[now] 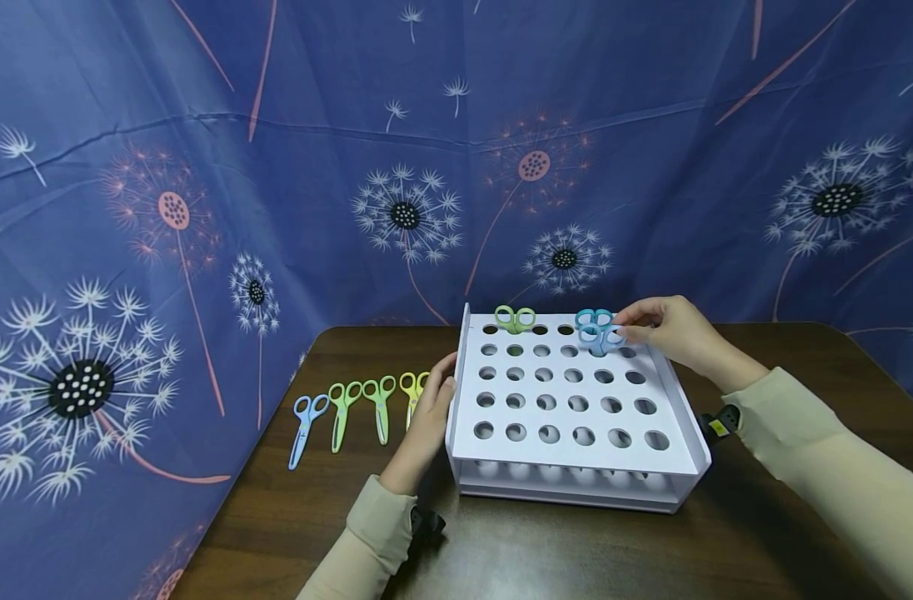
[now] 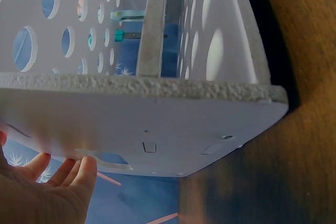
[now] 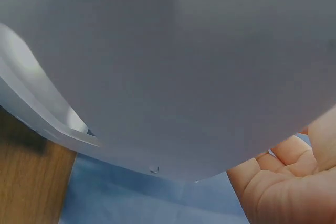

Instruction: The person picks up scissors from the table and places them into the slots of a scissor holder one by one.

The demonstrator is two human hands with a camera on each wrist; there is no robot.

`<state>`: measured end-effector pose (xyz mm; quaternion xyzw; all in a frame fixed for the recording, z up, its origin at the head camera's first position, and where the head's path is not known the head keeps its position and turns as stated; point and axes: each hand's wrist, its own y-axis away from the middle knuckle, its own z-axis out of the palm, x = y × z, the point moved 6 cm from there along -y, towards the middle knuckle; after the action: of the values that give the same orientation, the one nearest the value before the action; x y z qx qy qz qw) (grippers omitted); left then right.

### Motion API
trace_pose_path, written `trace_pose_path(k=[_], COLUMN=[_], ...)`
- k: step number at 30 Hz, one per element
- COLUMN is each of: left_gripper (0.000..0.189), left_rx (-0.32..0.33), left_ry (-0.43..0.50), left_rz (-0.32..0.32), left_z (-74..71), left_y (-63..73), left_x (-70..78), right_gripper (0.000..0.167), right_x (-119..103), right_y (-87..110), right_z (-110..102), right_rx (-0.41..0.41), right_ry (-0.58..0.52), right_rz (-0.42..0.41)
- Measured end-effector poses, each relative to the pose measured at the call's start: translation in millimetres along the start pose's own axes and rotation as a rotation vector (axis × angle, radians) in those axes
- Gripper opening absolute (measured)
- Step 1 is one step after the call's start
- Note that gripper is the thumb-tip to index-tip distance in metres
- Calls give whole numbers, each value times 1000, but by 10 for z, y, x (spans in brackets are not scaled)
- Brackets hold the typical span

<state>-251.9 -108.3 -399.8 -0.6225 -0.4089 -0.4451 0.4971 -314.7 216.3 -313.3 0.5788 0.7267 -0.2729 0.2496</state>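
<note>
My right hand (image 1: pixel 677 333) pinches the handle of light blue scissors (image 1: pixel 599 343) at the far right part of a white holed rack (image 1: pixel 531 450). Their blades point down at the holes; how deep they reach is hidden. Just behind them, teal scissors (image 1: pixel 594 321) stand in the back row, and green scissors (image 1: pixel 515 326) stand in the same row further left. My left hand (image 1: pixel 425 425) rests its fingers against the rack's left side panel (image 2: pixel 121 124). In the right wrist view the rack's side panel (image 3: pixel 184 87) hides the scissors from sight.
Left of the rack, light blue scissors (image 1: pixel 301 433), two green scissors (image 1: pixel 340 417) and yellow scissors (image 1: pixel 411 393) lie in a row on the dark wooden table (image 1: pixel 276 525). My left hand partly covers the yellow pair. A blue dandelion-print cloth (image 1: pixel 441 150) hangs behind the table.
</note>
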Motion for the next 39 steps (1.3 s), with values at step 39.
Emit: trace_pose_path(k=[39], left_gripper=[44], left_rx=[6], left_ry=[1], left_rz=[-15], left_z=[-2], left_y=[8], left_x=[11], right_gripper=[36], right_x=[-53], right_y=[31], right_z=[61], right_rx=[-57], right_ry=[33], right_rz=[-59])
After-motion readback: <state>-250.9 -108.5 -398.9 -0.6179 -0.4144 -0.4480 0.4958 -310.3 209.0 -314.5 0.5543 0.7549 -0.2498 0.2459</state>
